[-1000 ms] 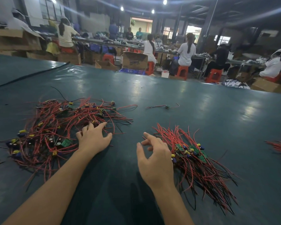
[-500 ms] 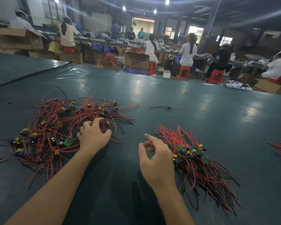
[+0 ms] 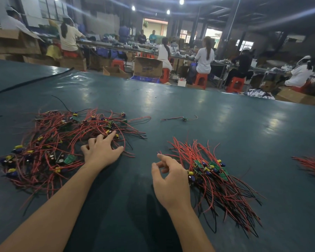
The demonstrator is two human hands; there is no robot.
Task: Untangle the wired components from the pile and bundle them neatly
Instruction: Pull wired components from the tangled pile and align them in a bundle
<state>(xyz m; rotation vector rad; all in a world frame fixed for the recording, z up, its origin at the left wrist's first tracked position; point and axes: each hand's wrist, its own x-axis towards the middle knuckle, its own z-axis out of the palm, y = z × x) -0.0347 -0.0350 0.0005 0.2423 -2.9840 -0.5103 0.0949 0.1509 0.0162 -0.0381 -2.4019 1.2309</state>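
Observation:
A tangled pile of red and black wires (image 3: pixel 49 142) with small green boards and yellow-blue parts lies at the left of the dark green table (image 3: pixel 216 110). My left hand (image 3: pixel 102 151) rests on the pile's right edge, fingers spread and stretched over the wires, the index tip near a yellow part. To the right lies an aligned bundle of wired components (image 3: pixel 218 180), boards together and wires fanning toward me. My right hand (image 3: pixel 171 180) hovers at the bundle's left side, fingers loosely curled, holding nothing I can see.
One loose wired component (image 3: pixel 184 118) lies alone farther back on the table. More red wires (image 3: pixel 313 166) show at the right edge. A black cable (image 3: pixel 29 81) crosses the far left. Beyond the table, seated people work among cardboard boxes (image 3: pixel 147 67) and orange stools.
My left hand's fingers, curled half a second ago, have stretched forward over the pile's wires. My right hand has stayed beside the bundle.

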